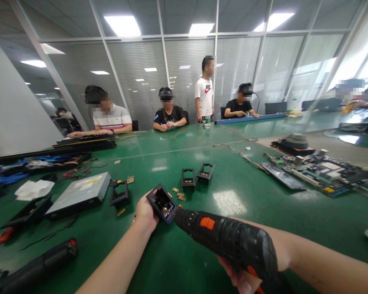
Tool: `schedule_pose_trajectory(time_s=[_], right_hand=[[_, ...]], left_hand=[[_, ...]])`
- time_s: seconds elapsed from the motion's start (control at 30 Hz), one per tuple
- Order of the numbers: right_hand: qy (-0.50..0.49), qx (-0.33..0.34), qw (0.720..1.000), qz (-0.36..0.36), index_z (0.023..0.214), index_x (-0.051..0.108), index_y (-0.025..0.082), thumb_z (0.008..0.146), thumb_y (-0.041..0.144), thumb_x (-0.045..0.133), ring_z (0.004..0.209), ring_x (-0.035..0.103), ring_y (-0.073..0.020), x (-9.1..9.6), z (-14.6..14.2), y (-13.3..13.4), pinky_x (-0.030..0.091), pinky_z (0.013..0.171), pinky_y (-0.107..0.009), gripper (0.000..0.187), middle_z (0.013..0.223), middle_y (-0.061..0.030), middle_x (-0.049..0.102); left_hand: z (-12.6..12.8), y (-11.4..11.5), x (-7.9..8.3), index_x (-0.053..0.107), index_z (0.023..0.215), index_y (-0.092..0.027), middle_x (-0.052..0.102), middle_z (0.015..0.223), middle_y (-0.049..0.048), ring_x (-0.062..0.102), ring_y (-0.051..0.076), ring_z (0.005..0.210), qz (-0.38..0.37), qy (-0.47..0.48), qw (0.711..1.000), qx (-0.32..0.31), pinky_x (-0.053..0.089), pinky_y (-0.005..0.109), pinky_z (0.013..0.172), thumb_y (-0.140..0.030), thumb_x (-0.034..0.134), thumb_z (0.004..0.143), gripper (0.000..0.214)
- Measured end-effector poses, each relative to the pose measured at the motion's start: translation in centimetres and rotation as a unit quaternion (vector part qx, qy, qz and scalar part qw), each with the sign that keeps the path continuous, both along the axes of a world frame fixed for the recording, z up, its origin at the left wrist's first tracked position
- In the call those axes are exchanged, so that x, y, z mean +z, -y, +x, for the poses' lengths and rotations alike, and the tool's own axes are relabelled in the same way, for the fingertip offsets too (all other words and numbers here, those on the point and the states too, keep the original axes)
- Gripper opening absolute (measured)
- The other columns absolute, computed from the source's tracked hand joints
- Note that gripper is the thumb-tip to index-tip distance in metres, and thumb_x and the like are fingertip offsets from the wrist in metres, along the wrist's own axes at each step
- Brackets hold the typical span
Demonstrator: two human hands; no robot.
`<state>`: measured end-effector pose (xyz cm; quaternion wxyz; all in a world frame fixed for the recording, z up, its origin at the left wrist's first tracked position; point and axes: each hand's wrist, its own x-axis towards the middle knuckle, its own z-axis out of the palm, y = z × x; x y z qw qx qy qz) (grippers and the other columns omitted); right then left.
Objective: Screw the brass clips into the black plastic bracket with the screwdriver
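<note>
My left hand (145,212) is closed on a small black plastic frame (161,203), held tilted just above the green table (233,204). My right hand (242,277) grips a black electric screwdriver with an orange switch (227,239). Its bit touches the inside of the frame. Two more black frames (188,178) (205,172) stand on the table beyond. Small brass pieces (179,195) lie scattered between them and my hands.
A grey optical drive (79,195) and another black frame (119,194) lie at the left, with black trays and a second driver (39,261) nearer. A circuit board (322,171) sits at the right. Several people sit or stand at the far side.
</note>
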<state>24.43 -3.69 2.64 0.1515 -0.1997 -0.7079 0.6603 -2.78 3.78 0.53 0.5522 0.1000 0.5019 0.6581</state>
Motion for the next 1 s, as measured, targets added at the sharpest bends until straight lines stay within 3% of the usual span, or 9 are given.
schedule_pose_trajectory(time_s=[0.47,0.6,0.8,1.0], right_hand=[[-0.023,0.031,0.999,-0.006,0.064,0.059,0.009,0.055,0.029,0.092,0.055,0.057,-0.0099,-0.38,0.00,-0.17,0.048,0.050,-0.015,0.040,0.057,-0.0001,0.056],[-0.001,0.032,0.999,0.014,0.061,0.057,0.008,0.057,0.028,0.091,0.056,0.059,-0.0107,-0.63,0.04,-0.21,0.049,0.051,-0.016,0.039,0.057,-0.0013,0.057],[-0.010,0.019,0.999,-0.026,0.065,0.060,0.008,0.053,0.027,0.092,0.059,0.061,-0.0126,-0.65,0.09,-0.28,0.050,0.051,-0.016,0.039,0.060,-0.0022,0.058],[-0.011,0.013,1.000,-0.017,0.067,0.063,0.007,0.055,0.026,0.091,0.059,0.062,-0.0125,-0.71,0.12,-0.19,0.050,0.051,-0.015,0.036,0.062,-0.0038,0.061]], left_hand=[[0.03,0.04,0.12,0.065,0.074,-0.016,0.066,0.063,0.0065,0.064,0.023,0.055,-0.008,0.007,1.000,-0.016,0.055,0.036,0.054,-0.020,0.057,0.080,0.011],[-0.02,-0.01,0.01,0.065,0.076,-0.016,0.066,0.063,0.0055,0.064,0.022,0.053,-0.005,0.013,1.000,-0.005,0.054,0.035,0.054,-0.019,0.058,0.079,0.009],[-0.14,-0.03,-0.04,0.067,0.078,-0.016,0.067,0.064,0.0061,0.065,0.023,0.055,-0.012,0.012,1.000,-0.019,0.055,0.036,0.055,-0.021,0.058,0.079,0.010],[-0.12,0.04,0.09,0.068,0.080,-0.015,0.068,0.065,0.0064,0.065,0.023,0.056,-0.015,0.011,1.000,-0.014,0.056,0.036,0.055,-0.020,0.059,0.078,0.011]])
